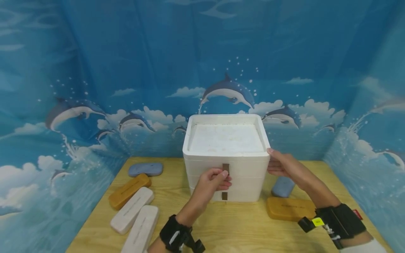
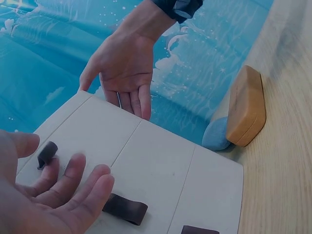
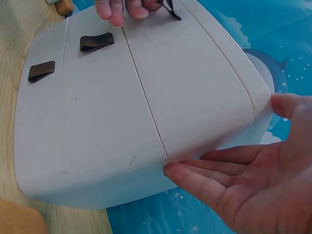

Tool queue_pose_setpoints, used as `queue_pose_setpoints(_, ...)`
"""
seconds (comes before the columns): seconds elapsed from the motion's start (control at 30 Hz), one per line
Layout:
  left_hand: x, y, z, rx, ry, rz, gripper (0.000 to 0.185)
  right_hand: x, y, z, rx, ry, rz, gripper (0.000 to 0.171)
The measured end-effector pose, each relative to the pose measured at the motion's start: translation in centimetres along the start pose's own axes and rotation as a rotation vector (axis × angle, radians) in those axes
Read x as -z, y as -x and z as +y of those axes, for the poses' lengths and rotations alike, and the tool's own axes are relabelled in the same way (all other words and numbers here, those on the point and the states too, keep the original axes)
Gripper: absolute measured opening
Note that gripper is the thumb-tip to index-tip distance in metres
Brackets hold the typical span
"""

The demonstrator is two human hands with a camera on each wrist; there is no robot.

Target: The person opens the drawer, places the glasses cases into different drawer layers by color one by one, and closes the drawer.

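Observation:
A white drawer box (image 1: 226, 177) with brown loop tabs down its front stands on the wooden table. My left hand (image 1: 213, 181) is in front of it, thumb and index finger at the top drawer's pull tab (image 2: 47, 155). The middle drawer's tab (image 2: 126, 208) hangs just beside the other fingers. Against the box's right side, my right hand (image 1: 286, 167) steadies it with straight fingers. Its thumb (image 3: 282, 105) rests at the upper edge, and its fingertips (image 3: 178, 170) touch the side wall. The drawers are closed flush in the front.
Left of the box lie a grey-blue oblong case (image 1: 145, 169), a mustard case (image 1: 129, 191) and two white cases (image 1: 132, 210). Another grey-blue case (image 1: 283, 186) and a mustard case (image 1: 291, 208) lie at right. A dolphin-print curtain (image 1: 164, 70) surrounds the table (image 1: 234, 228).

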State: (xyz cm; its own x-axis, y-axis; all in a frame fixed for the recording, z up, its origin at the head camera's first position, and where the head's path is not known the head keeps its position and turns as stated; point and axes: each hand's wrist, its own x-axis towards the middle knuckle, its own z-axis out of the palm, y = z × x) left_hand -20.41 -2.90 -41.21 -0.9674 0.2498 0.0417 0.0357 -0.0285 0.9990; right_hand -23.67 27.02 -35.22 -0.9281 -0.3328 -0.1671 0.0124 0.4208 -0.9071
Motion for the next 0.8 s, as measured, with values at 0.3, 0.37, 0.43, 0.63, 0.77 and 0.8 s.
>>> queue_pose_setpoints(0.3,-0.2,-0.4,0.2,-0.059,-0.077,0.012,0.04,0.2,-0.3,0.1,0.017,0.011,-0.032,0.078)
queue_pose_setpoints(0.37,-0.2,-0.5,0.1,-0.066,-0.081,0.018,0.038,0.3,-0.3,0.1,0.017,0.013,-0.034,0.079)
queue_pose_setpoints(0.43,-0.2,-0.5,0.0,-0.077,-0.096,0.018,0.036,0.3,-0.3,0.1,0.022,0.017,-0.037,0.078)
queue_pose_setpoints(0.63,0.3,0.0,-0.1,-0.102,-0.17,-0.014,0.034,0.5,-0.2,0.0,0.024,0.02,-0.044,0.079)
queue_pose_setpoints(0.77,0.4,0.7,0.2,-0.115,-0.214,-0.044,0.036,0.6,-0.2,0.2,0.025,0.021,-0.037,0.078)
queue_pose_setpoints(0.8,0.4,0.9,0.3,-0.119,-0.226,-0.051,0.036,0.7,-0.1,0.2,0.023,0.02,-0.034,0.077)
